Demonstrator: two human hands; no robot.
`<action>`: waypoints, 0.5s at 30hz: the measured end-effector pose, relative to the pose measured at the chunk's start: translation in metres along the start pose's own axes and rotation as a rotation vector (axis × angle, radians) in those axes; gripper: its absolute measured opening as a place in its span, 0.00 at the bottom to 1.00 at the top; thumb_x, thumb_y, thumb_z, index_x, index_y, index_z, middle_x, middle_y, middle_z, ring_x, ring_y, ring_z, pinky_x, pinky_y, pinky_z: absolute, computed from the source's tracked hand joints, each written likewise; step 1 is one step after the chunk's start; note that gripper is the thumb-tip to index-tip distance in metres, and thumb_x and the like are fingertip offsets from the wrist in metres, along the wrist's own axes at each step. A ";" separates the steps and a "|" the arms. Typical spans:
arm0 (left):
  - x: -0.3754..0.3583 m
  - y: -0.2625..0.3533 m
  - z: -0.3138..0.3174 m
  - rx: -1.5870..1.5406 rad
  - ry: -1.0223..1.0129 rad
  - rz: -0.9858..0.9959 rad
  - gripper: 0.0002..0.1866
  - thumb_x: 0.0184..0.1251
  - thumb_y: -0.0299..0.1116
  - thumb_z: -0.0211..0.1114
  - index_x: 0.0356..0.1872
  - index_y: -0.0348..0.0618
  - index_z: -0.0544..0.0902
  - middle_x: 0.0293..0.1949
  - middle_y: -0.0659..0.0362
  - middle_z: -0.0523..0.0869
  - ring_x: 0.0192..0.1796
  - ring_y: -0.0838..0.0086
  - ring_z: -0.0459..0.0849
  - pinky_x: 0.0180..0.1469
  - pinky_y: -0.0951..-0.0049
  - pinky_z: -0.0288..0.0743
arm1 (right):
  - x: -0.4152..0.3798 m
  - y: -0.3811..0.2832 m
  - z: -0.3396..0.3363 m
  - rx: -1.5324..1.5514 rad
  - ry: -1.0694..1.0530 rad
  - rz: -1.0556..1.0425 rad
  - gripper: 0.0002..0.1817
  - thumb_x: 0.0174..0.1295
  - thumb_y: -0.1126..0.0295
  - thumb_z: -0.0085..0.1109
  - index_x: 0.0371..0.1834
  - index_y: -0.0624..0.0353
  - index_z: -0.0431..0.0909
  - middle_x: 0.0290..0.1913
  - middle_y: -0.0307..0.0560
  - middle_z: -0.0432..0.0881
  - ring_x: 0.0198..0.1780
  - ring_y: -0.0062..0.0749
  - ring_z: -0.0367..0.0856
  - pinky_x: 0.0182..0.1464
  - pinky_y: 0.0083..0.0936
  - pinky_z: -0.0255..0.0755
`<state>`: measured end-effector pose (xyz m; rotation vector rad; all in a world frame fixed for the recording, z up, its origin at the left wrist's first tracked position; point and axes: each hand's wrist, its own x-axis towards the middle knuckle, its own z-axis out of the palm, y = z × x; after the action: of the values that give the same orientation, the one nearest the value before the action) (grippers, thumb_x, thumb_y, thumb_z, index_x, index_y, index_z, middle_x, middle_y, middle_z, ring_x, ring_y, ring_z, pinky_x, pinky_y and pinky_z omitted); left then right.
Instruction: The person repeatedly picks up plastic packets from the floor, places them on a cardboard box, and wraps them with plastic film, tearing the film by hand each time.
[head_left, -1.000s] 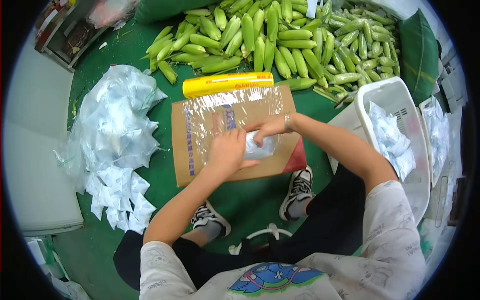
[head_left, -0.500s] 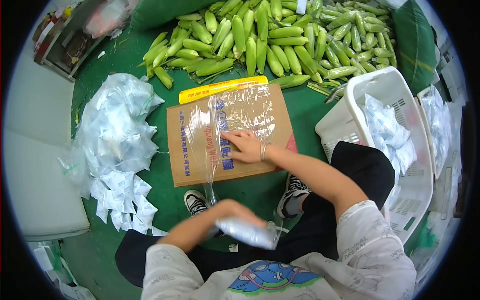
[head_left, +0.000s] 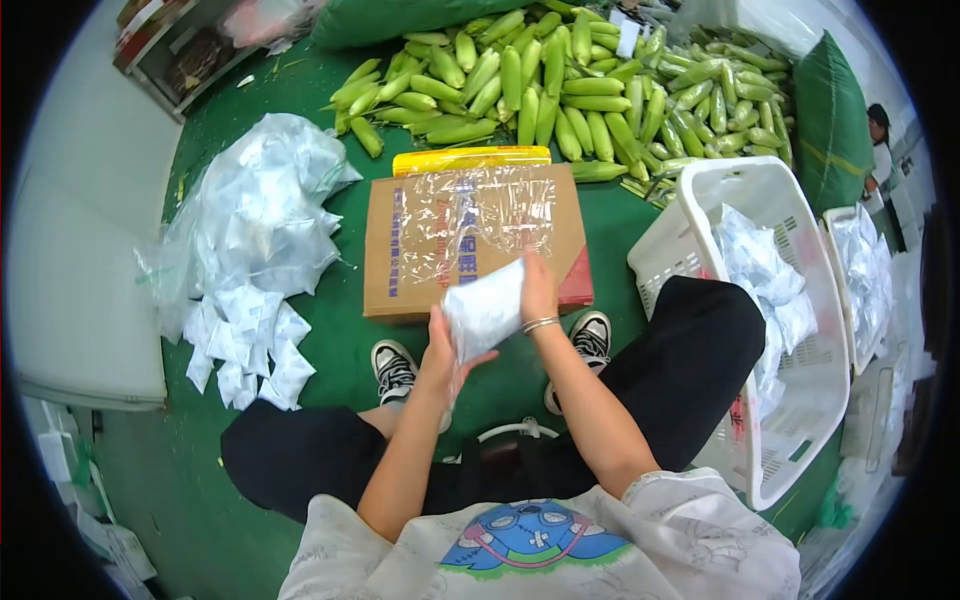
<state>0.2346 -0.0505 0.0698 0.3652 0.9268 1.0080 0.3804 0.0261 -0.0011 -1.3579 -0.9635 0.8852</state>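
Note:
Both my hands hold a white packet (head_left: 486, 312), which looks like an ice pack with clear film around it, above the near edge of the cardboard box. My left hand (head_left: 440, 352) grips its left end, the fingers reaching underneath. At its right end my right hand (head_left: 538, 295), with bracelets on the wrist, is closed on it. The cardboard box (head_left: 410, 245) lies flat on the floor with clear plastic film (head_left: 500, 205) over its top. Behind the box rests a yellow cling wrap carton (head_left: 470, 158).
A plastic bag (head_left: 265, 200) full of white packets lies to the left, with loose packets (head_left: 250, 340) spilling out. Green corn cobs (head_left: 510, 75) are heaped at the back. On the right a white basket (head_left: 690, 225) holds more packets. A person (head_left: 880, 150) is at the far right.
My right hand has left the film on the box and now grips the packet's right end. The packet has moved forward from near my lap, still in my left hand.

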 end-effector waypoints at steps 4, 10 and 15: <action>0.027 -0.004 -0.009 0.275 0.328 0.456 0.30 0.74 0.49 0.44 0.67 0.37 0.59 0.57 0.39 0.75 0.58 0.53 0.77 0.58 0.58 0.71 | -0.022 -0.073 0.015 -0.493 -0.158 -0.123 0.21 0.63 0.56 0.56 0.42 0.67 0.72 0.33 0.71 0.78 0.36 0.65 0.77 0.38 0.50 0.69; 0.092 0.041 -0.034 -0.019 -0.044 -0.011 0.27 0.72 0.50 0.50 0.59 0.36 0.69 0.41 0.45 0.82 0.34 0.61 0.83 0.36 0.65 0.78 | -0.084 -0.142 0.035 -0.843 -0.355 -0.697 0.40 0.44 0.63 0.70 0.64 0.61 0.67 0.67 0.74 0.56 0.64 0.73 0.59 0.62 0.54 0.60; 0.067 0.026 -0.034 0.071 -0.566 -0.419 0.28 0.71 0.55 0.49 0.53 0.36 0.74 0.30 0.50 0.84 0.22 0.66 0.81 0.22 0.69 0.76 | -0.077 -0.141 0.023 -1.003 -0.241 -0.914 0.34 0.40 0.45 0.68 0.44 0.61 0.77 0.59 0.54 0.73 0.70 0.51 0.61 0.68 0.51 0.48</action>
<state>0.2069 0.0152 0.0337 0.4614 0.4916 0.4462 0.3257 -0.0419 0.1359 -1.3423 -2.1420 -0.2150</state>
